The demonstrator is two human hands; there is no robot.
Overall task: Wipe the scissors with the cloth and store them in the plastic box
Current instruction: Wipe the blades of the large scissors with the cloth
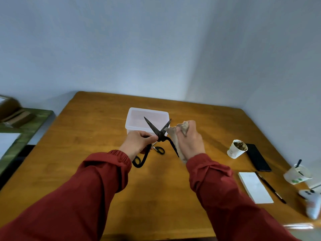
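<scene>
Two blades of the scissors [152,126] stand spread in a V just in front of the plastic box [129,120], left hand [137,141] clenched round one handle, right hand [190,142] grasping the cloth [172,132] against the right-side blade. Wiping seems under way; next comes the other blade, then closing them and lowering them into the box.

Two loose rust-red sleeves [83,192] end in gathered, seemingly elasticated cuffs [119,157].
</scene>
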